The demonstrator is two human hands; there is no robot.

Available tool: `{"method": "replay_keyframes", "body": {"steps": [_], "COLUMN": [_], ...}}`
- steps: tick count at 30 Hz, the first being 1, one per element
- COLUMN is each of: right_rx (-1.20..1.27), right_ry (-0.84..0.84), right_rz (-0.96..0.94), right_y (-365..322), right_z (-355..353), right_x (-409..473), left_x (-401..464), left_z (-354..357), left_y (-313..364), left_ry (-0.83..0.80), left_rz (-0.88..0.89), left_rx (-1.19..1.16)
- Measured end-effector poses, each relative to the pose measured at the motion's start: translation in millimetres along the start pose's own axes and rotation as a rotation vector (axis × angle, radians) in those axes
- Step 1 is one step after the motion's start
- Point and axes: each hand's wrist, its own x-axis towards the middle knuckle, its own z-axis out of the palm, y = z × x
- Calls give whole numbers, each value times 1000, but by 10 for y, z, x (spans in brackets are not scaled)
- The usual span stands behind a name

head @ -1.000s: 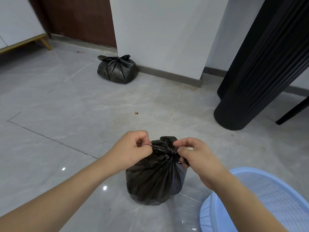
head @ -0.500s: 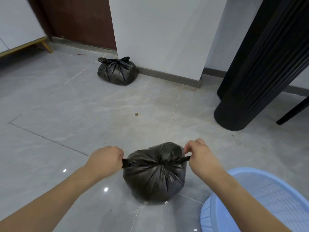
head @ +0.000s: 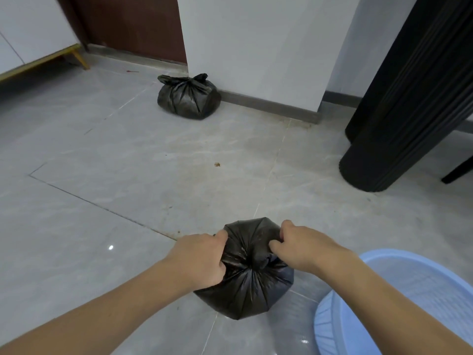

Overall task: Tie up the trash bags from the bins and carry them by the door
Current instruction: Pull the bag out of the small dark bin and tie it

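Note:
A small black trash bag [head: 249, 285] sits on the grey tiled floor right in front of me, its top gathered into a knot. My left hand [head: 198, 260] grips the plastic on the bag's left side. My right hand [head: 304, 248] pinches the plastic on its upper right. A second black trash bag [head: 188, 97], tied shut, rests farther off against the foot of the white wall, close to the dark brown door [head: 133, 24].
A light blue plastic bin [head: 399, 306] stands at the lower right beside the near bag. A black ribbed column [head: 399, 119] and a dark chair leg [head: 458, 171] fill the right side. A white cabinet on wooden legs [head: 33, 39] stands at far left.
My hands pulled the bag's two ends apart sideways, then came back in to the knot. Both now hold the plastic close to the bag's top.

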Motion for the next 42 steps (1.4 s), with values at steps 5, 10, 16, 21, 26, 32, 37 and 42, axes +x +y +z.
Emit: {"method": "replay_keyframes", "body": {"steps": [5,10,16,21,26,32,37,42], "right_rx": [71,-118,-216,-146,-165,-114,679,1830], "right_ry": [59,116,219,215,316,-37,-610,-406], "right_rz": [-52,-52,12,66,84,114,177,102], "right_y": [-24,-77,-209,-280,-207,-200,38,-114], "right_z": [62,163,334,350,331,31,-174,-26], "right_x": [-19,39,127,166,190,112,-82,-56], "left_x": [-115,-196,-93,-73,8,76,37,-71], "left_z": [9,220,358,325,282,212,25,-7], "left_y": [113,182,149,74,-232,-425,-446,-374], "left_ry": [166,98,-33,50,45,23,190,308], "left_rz": [-5,-45,-97,-1,-60,-112,-128,144], "left_rx": [-36,28,199,194,228,-86,-79,-56]}}
